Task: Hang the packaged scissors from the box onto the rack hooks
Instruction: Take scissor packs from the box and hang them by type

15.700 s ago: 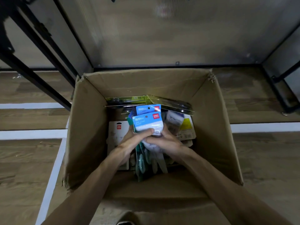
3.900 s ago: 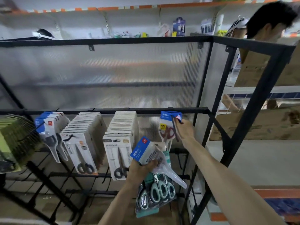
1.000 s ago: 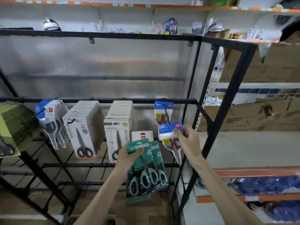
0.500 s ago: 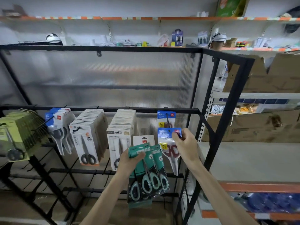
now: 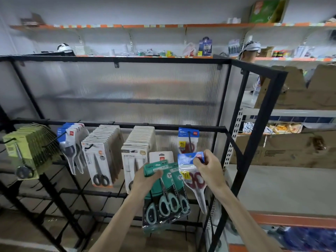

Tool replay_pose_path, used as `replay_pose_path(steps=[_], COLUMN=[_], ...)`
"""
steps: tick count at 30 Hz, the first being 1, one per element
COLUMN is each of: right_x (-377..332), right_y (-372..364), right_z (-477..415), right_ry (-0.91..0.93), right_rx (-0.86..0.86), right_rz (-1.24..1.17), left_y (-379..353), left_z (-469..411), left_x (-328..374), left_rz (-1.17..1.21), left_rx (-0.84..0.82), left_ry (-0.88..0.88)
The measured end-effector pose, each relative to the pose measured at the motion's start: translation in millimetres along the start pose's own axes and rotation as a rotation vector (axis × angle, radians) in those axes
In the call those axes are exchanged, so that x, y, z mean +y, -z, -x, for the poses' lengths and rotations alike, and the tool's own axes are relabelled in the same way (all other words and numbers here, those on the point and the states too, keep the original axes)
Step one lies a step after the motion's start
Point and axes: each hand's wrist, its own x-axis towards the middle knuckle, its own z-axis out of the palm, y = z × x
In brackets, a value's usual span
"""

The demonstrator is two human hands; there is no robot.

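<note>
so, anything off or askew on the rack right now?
Nothing spilled or damaged. The olive-green packs at far left fan out and lean, unlike the straight white rows further right; the wide lens may exaggerate that. At the right end hangs just one blue-topped pack.

A white wall (image 5: 127,8) carries two long shelves with orange front edges: the upper shelf (image 5: 200,25) holds a green carton (image 5: 263,10), and the lower shelf (image 5: 291,59) is crowded with small goods too blurred to name. In front of the wall stands a ribbed translucent panel (image 5: 127,91). To the right, brown cardboard boxes (image 5: 300,95) sit on pale shelving with an orange beam (image 5: 294,220), and brownish floor (image 5: 21,224) shows at lower left.
</note>
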Motion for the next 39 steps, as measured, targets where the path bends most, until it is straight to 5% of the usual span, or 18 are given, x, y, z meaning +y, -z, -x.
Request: replay_pose_path(steps=[12, 30, 36, 39], right_x=[0.0, 15.2, 27.8, 16.8], right_y=[-2.9, -24.2, -29.3, -26.3], right_z=[1.8, -107.4, -74.1, -21.1], right_ry=[0.005, -0.166, -0.222, -0.352], right_rx=[0.061, 0.162, 0.182, -0.042], right_rz=[-0.048, 0.339, 0.007, -0.078], left_y=[-9.7, -22.0, -15.7, -16.7], left_z=[-10.9, 2.1, 11.2, 13.8], left_x=[13.1, 24.6, 19.3, 21.5], left_rz=[0.018, -0.066, 0.061, 0.123], left_rx=[0.004, -0.073, -0.042, 0.01], left_ry=[-0.017, -0.063, 0.026, 0.056])
